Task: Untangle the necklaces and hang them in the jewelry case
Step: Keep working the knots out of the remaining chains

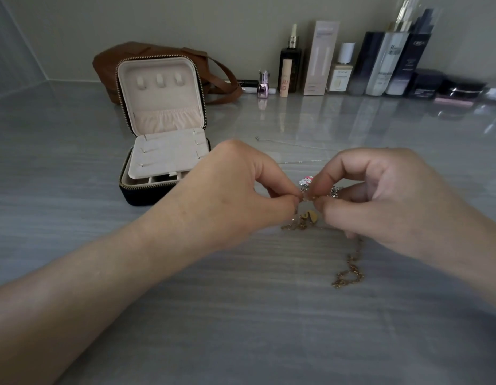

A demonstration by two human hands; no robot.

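Among the cosmetic bottles (385,62) lined along the wall, only the peach tube (285,79) gives me letters I can read, a large "JU"; the other labels are too blurred.

The knot of necklaces (306,197) sits between my two hands, just above the grey desk (241,315). A pink-and-white charm (307,179) shows above the knot and a yellow pendant (309,215) hangs below it. A gold chain (349,270) trails from under my right hand and ends in a loose curl on the desk near me. A thin silver chain (291,144) lies stretched out on the desk beyond my hands.

My left hand (235,190) pinches the knot between thumb and forefinger, knuckles up. My right hand (380,195) meets it fingertip to fingertip and pinches the same knot, its other fingers curled.

The jewelry case (163,129) stands open to the left, its lid upright with three hooks (159,80), in front of a brown leather bag (110,62).
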